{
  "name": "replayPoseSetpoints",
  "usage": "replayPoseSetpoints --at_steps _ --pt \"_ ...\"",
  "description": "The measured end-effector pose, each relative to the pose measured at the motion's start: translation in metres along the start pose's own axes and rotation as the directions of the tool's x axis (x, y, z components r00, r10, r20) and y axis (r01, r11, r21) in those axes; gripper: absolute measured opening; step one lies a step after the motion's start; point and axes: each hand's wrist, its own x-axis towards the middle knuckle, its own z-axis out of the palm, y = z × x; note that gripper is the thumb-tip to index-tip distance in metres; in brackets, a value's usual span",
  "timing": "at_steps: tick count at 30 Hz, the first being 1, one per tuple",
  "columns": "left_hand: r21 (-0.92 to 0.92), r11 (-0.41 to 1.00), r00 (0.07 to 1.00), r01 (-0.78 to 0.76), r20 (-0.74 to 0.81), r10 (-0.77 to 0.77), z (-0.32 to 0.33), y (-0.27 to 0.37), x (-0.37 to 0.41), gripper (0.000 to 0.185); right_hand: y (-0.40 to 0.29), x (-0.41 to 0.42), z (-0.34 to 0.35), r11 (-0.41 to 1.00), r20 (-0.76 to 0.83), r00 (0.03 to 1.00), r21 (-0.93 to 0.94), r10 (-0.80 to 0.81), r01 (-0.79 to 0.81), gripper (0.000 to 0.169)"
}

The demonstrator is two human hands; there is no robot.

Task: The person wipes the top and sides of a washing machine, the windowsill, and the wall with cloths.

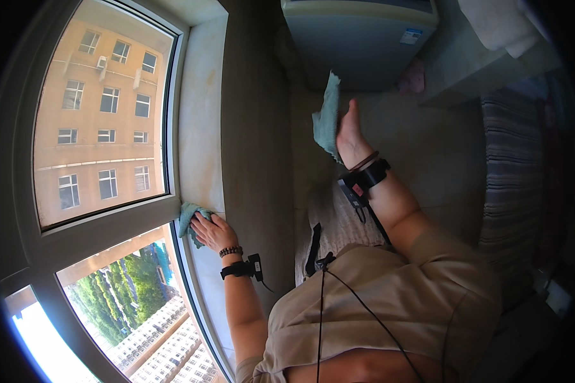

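Observation:
My left hand (215,232) lies flat on a crumpled green cloth (188,222), pressing it onto the pale stone windowsill (201,134) beside the window frame. Its fingers spread over the cloth's near side. A beaded bracelet and a black strap with a small device circle that wrist. My right hand (352,131) is raised away from the sill, with a second green cloth (327,119) along its finger side. The thumb points away from me, and the cloth hides most of the fingers. That wrist also wears a bracelet and a strapped black device (357,189).
A white-framed window (115,213) runs along my left, with buildings and trees outside. Beyond my right hand stands a pale appliance (354,43) bearing a label. A pink cloth (412,76) lies by it. Striped fabric (510,182) hangs at the right.

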Motion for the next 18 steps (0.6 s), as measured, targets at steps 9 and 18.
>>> replayPoseSetpoints --at_steps 9,18 --pt "-0.007 0.999 0.999 0.037 0.029 -0.036 0.003 0.003 0.001 0.053 0.075 0.065 0.052 0.944 0.126 0.955 0.167 0.267 -0.286 0.063" --pt "-0.029 0.998 0.999 0.053 0.002 -0.053 -0.013 -0.003 -0.001 0.052 0.112 0.169 0.112 0.954 0.035 0.970 -0.193 0.242 -0.231 0.049"
